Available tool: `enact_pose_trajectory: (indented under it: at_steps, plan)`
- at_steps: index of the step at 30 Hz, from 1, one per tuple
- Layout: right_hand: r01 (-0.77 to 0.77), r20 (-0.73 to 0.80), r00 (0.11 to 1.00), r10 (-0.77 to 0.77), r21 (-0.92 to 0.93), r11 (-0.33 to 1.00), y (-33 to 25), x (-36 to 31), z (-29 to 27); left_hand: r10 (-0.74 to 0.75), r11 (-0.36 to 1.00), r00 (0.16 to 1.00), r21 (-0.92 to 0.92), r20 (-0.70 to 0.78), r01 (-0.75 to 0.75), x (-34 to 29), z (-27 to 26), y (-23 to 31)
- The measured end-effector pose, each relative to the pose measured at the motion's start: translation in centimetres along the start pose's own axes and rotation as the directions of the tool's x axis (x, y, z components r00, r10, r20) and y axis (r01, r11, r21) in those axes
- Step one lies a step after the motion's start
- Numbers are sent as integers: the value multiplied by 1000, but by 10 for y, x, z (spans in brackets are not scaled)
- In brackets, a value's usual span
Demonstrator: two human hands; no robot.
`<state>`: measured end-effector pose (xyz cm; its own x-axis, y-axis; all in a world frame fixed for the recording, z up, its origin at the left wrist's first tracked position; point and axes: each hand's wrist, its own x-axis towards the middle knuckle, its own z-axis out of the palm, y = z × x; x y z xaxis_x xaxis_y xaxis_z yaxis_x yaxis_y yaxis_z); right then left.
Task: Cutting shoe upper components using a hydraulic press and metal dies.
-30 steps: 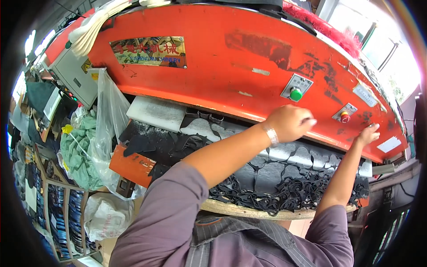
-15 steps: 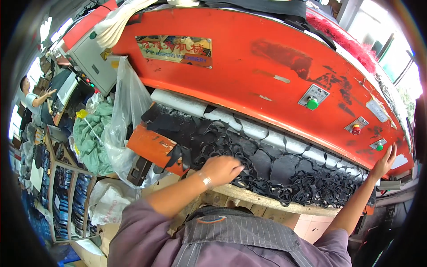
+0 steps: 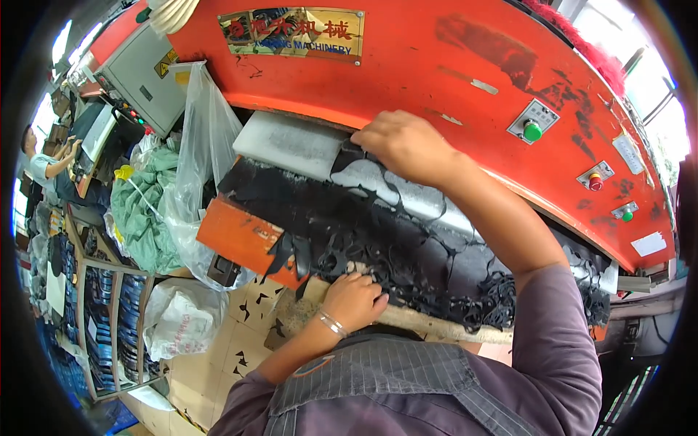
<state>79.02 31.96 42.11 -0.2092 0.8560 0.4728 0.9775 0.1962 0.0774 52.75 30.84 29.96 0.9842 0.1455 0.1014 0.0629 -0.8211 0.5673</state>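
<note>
- My right hand [image 3: 403, 145] reaches across the tabletop [image 3: 443, 325] to the foot of the red press [image 3: 407, 65], fingers drawn close together at a black piece [image 3: 347, 160]. From my remote seat, I cannot tell whether they grip it or only touch it.
- The black piece lies on the white board [image 3: 280, 138], left of its middle and near its back edge.
- My left hand [image 3: 352, 301] rests palm down over the tabletop's front edge, fingers loosely bent, their tips at the black scraps [image 3: 502, 298]. I cannot see whether it has hold of one.
- The board's left end shows bare white; farther right, a thin black web [image 3: 374, 192] crosses it, with white in its gaps.
- I judge the cutting here done and the clearing only part-way: bare board and open gaps suggest pieces already out.
- Left to clear, by my reading: the web, the dark sheet [image 3: 276, 200] before the board, and the scraps tangled along the tabletop's front edge.
</note>
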Motion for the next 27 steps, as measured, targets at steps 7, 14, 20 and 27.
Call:
enact_pose_trajectory:
  at_steps: [7,14,20,27]
  plan:
    - [-66,321,943,88,-80,995,79,9,128,130,990,959,-15,-254,-138,117,-55,-68]
    - [-720,302,627,719,-130,682,113,-18,65,-76,976,995,201,-57,86,159,-59,-129]
    - [-997,186,12,982,72,-2,106,-131,65,-80,985,983,-163,-168,53,228,-8,-116]
    - [-924,-42,378,925,42,379,45,-163,74,-48,990,969,-138,-243,15,247,28,-116]
